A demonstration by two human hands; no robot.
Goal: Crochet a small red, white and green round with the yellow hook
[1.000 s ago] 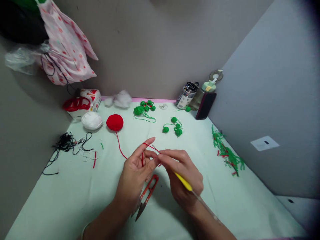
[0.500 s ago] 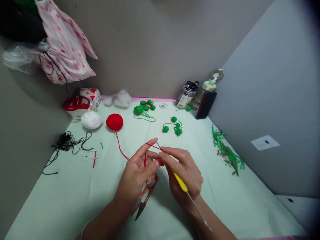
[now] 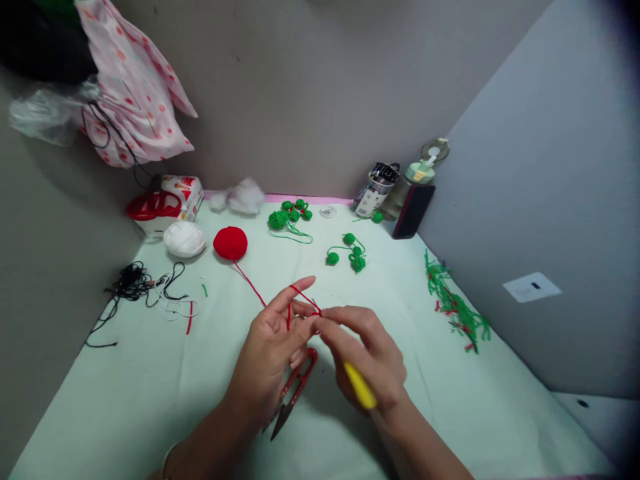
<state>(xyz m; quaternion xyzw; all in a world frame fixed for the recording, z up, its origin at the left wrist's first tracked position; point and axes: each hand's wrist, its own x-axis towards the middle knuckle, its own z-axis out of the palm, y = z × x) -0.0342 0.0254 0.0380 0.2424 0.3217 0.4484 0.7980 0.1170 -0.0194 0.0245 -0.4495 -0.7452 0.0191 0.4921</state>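
Observation:
Red yarn point(image 3: 250, 285) runs from a red ball point(image 3: 231, 243) to my left hand point(image 3: 273, 350), looping over its raised index finger. Thumb and fingers of that hand pinch the yarn near my right fingertips. My right hand point(image 3: 373, 353) grips a crochet hook with a yellow handle point(image 3: 360, 385); its tip is hidden at the red yarn between the two hands, and its rear end is blurred. Small red-handled snips point(image 3: 296, 387) lie beneath my left hand, blades toward me. Any small red piece at my fingertips is mostly covered.
Green crocheted balls point(image 3: 349, 257) and a green cluster point(image 3: 290, 215) lie beyond my hands. White yarn point(image 3: 185, 240) and black cords point(image 3: 131, 283) are left. Green scraps point(image 3: 457, 303) lie right. A phone point(image 3: 414, 211), bottle point(image 3: 420, 172) and pen cup point(image 3: 373, 192) stand at the back right.
The hook's tip has drawn down and in from beside my left index finger to the pinched yarn. My right fingers have lowered slightly, and the yarn from the ball is straighter.

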